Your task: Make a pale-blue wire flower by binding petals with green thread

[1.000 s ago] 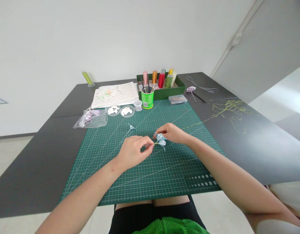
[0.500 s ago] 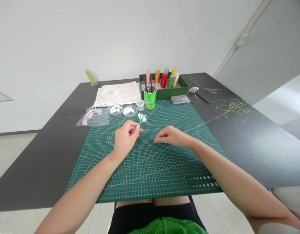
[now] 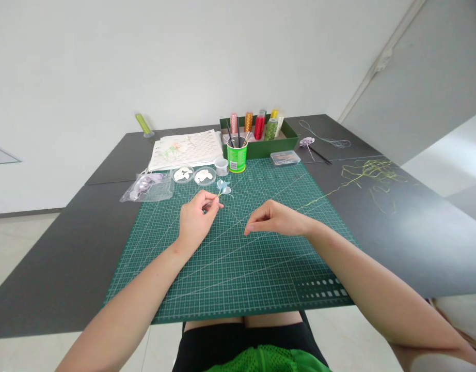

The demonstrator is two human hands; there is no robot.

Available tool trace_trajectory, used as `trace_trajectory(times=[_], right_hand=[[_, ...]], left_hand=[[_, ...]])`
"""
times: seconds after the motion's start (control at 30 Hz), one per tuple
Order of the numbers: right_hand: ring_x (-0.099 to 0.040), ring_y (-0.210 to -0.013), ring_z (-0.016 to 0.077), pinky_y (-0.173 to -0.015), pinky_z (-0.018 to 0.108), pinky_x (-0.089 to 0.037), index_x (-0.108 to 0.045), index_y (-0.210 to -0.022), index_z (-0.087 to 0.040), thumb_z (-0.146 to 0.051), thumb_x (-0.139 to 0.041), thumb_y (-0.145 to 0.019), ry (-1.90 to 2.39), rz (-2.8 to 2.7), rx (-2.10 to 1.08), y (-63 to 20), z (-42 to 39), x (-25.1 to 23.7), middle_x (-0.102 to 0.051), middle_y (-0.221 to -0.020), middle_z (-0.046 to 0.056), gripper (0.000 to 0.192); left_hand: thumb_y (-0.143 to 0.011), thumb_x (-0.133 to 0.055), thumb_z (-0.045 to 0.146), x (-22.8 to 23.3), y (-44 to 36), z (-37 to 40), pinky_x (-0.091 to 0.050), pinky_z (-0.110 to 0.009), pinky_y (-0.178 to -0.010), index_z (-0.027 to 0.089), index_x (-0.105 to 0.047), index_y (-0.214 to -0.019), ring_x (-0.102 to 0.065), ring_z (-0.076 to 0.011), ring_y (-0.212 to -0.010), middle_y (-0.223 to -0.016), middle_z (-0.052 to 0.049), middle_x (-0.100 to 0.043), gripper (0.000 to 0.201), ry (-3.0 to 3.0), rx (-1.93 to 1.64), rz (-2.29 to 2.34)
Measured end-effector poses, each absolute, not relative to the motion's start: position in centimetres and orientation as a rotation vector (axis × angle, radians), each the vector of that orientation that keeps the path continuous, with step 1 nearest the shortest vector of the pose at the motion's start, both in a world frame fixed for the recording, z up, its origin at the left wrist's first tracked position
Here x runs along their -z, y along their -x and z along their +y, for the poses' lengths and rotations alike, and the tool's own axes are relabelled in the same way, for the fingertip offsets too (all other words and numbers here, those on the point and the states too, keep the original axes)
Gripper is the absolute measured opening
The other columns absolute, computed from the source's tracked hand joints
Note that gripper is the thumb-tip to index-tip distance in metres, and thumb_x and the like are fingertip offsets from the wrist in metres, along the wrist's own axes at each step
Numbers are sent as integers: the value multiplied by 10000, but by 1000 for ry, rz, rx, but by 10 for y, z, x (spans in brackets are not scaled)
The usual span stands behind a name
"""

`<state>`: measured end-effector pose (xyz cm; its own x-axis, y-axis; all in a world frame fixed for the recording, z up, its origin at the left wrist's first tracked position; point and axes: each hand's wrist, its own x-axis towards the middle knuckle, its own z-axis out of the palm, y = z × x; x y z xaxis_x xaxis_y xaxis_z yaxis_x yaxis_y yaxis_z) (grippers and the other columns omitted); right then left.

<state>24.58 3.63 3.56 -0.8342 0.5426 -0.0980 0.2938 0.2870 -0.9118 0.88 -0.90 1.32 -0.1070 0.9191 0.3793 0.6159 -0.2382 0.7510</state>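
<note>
My left hand pinches the thin stem of a small pale blue flower and holds it above the green cutting mat, its petals pointing away from me. My right hand hovers over the middle of the mat with thumb and forefinger pinched together; a fine yellow-green thread runs from near these fingers off to the right, but whether they grip it cannot be told.
At the mat's far edge stand a green cup of tools, a green box of thread spools, two small dishes, a plastic bag and a paper sheet. Tangled yellow thread lies right.
My left hand took the blue flower away from the right hand and carried it up and left, toward the far side of the mat. The right hand stayed near the mat's middle.
</note>
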Motion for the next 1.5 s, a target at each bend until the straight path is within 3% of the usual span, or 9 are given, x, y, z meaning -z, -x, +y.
trace_trajectory(times=[0.33, 0.5, 0.67, 1.0, 1.27, 1.5], right_hand=[[-545, -615, 121, -554, 252, -391, -822, -876, -148, -496, -708, -865, 660, -2104, -1616, -250, 31, -45, -723, -723, 56, 367], [-393, -522, 84, -484, 246, -287, -823, -841, -149, -470, -729, -843, 666, -1944, -1616, -251, 28, -48, -644, -601, 17, 334], [-301, -507, 81, -473, 256, -243, -830, -832, -160, -507, -749, -800, 736, -1798, -1556, -250, 27, -48, -488, -494, -24, 358], [-452, -566, 104, -520, 259, -320, -836, -901, -162, -474, -704, -841, 890, -1781, -1323, -245, 35, -39, -584, -587, 12, 344], [-614, -723, 158, -619, 267, -439, -831, -929, -179, -448, -677, -872, 925, -1857, -1269, -243, 42, -30, -748, -800, 62, 316], [-583, -671, 159, -580, 267, -416, -828, -920, -163, -516, -668, -868, 1013, -1969, -1172, -245, 50, -19, -741, -773, 72, 391]], left_hand=[[-913, -589, 250, -16, -13, -10, -478, -232, -568, 225, -632, -829, -684, -129, -564, -783, 32, -789, 98, -1891, -1111, 1670], [-904, -603, 248, -14, -15, -11, -489, -231, -614, 239, -669, -843, -742, -157, -701, -799, 37, -797, 90, -1978, -971, 1600], [-923, -601, 295, -12, -20, -16, -492, -233, -608, 269, -721, -878, -723, -149, -661, -785, 52, -786, 130, -2113, -786, 1478], [-921, -634, 269, -9, -31, -27, -468, -248, -619, 280, -745, -861, -701, -142, -626, -739, 61, -774, 127, -2328, -640, 1224], [-959, -612, 311, -11, -32, -32, -481, -243, -663, 268, -724, -876, -672, -123, -593, -695, 61, -747, 146, -2379, -657, 1100], [-967, -593, 291, -18, -32, -34, -466, -239, -617, 253, -706, -889, -685, -128, -611, -711, 53, -754, 143, -2364, -677, 1123]])
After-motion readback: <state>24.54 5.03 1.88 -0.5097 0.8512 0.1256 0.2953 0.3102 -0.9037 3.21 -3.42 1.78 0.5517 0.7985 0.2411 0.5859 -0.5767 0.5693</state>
